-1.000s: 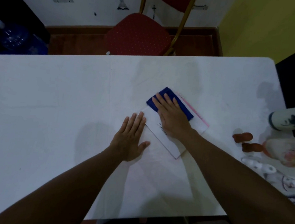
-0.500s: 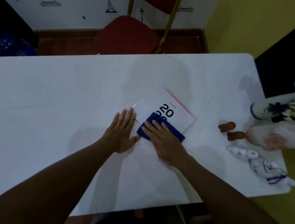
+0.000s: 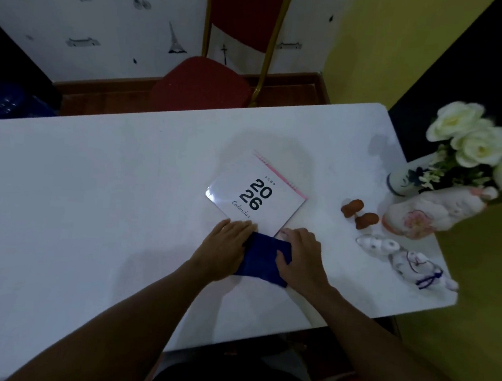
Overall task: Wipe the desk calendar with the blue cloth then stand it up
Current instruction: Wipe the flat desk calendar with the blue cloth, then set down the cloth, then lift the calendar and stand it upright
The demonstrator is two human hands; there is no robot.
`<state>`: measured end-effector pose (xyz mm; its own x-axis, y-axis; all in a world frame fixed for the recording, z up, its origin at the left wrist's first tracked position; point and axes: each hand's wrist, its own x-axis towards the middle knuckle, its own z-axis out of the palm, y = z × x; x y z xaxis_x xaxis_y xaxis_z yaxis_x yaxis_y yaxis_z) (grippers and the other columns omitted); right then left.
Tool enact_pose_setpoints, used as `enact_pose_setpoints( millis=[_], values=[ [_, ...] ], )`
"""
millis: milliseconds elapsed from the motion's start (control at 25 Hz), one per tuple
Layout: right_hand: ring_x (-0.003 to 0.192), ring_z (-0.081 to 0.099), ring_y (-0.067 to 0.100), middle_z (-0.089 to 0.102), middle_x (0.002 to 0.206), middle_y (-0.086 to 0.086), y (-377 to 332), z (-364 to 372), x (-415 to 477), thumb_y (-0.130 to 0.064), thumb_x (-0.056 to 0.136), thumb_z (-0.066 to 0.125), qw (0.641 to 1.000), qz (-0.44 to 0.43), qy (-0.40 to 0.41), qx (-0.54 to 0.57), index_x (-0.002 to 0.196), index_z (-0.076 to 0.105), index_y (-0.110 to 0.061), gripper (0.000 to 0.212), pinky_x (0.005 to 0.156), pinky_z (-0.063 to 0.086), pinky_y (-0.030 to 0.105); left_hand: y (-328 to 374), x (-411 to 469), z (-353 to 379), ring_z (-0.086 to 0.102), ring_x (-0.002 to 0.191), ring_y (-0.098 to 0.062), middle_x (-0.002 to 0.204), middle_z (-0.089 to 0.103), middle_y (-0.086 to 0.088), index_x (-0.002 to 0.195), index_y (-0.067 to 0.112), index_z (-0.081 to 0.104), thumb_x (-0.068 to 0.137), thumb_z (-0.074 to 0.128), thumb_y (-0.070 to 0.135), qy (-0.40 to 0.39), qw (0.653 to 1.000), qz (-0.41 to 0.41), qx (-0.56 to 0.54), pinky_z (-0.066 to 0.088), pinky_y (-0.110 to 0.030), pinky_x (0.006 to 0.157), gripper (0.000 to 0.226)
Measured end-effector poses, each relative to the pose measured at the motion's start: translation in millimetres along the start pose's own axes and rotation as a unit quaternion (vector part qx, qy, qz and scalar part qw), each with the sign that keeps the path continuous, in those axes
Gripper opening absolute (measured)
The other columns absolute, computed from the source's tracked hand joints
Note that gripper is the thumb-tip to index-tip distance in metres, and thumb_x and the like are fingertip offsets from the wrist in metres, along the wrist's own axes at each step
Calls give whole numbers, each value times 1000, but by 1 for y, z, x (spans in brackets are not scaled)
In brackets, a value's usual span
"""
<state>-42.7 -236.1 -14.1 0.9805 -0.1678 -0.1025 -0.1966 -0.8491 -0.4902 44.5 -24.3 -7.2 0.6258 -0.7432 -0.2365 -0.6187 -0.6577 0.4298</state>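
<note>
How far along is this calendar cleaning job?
Wiping looks about finished: the blue cloth sits off the calendar at its near edge, between the left hand and right hand. The cover is fully exposed. Left to do: the calendar lies flat on the table, not yet stood up.

Dim indoor view, wide-angle, uneven exposure.

Overall light low and cool; white surface (image 3: 93, 193) is the brightest area, grey-blue in tone. Soft round shadow on the surface around the desk calendar (image 3: 255, 195); fainter shadow patches beside both forearms and near the far right corner. Small glare spot on the calendar's left corner; its printed digits read sharp. White flowers (image 3: 470, 138) at right smeared and overexposed, edges blurred. Figurines along the right side soft. Far left and upper right corners fall to near black. Strong barrel distortion: surface edges bow, chair (image 3: 204, 81) and wall lean inward. Foreground arms underexposed, little detail.
</note>
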Motion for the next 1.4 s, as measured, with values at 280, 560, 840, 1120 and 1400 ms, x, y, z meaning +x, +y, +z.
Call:
enact_pose_setpoints(
  millis=[280,560,840,1120,1400],
  values=[
    [94,56,20,63,100,8,-8,-21,12,-13,86,66,993,-22,-111,45,101,71,-11,16,81,49,31,12,5,-8,53,110,-23,113,63,-4,120,18,66,97,60,29,19,997,-77,13,36,-34,100,26],
    [113,62,14,69,125,2,-3,-34,-20,-18,104,51,979,-190,-42,63,133,60,-20,31,100,52,29,14,-43,-27,61,77,-17,109,71,-6,125,34,40,104,43,35,16,992,-62,-108,55,-35,72,21],
    [151,33,23,36,164,6,23,8,-83,-37,96,53,957,-235,-150,-77,153,44,-11,63,123,30,45,18,-89,40,0,158,-17,170,-1,1,163,19,9,108,28,45,-64,997,-30,-8,-3,-30,126,63],
    [148,39,29,39,161,13,21,20,-82,-33,102,44,942,-253,-120,-184,154,42,-5,59,118,37,49,26,-93,61,-4,157,-29,168,-8,-10,161,10,1,109,37,28,-42,996,-50,63,-4,-41,123,66],
    [150,34,30,37,162,16,-5,2,-60,-16,101,53,984,-158,-75,-38,153,40,-1,56,122,32,45,12,-71,28,26,154,-21,166,31,-6,157,17,35,108,31,36,26,998,-58,16,12,-39,127,52]
  ],
)
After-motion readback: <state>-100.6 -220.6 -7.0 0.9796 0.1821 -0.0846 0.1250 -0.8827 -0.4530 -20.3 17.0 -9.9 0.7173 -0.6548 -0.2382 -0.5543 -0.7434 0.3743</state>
